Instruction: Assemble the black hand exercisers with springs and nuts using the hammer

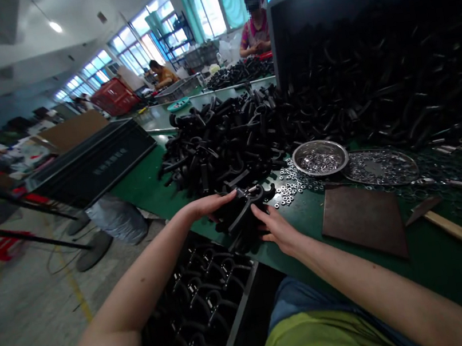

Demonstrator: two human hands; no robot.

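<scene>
The left hand [215, 203] and right hand [274, 225] grip a bunch of black clamps [244, 217] from either side, above the near edge of the green desk [301, 252]. A metal spring [253, 189] shows on the clamps. Just right lie loose nuts [287, 187], then a round dish [319, 158] of small metal parts. Beyond is a heap of black parts [225, 133]. Below, near left, a crate [236, 322] holds more clamps.

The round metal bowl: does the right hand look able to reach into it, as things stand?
Probably yes. The bowl lies open, beyond the right hand, with only loose nuts seen between; but that hand is now occupied with the black parts.
</scene>
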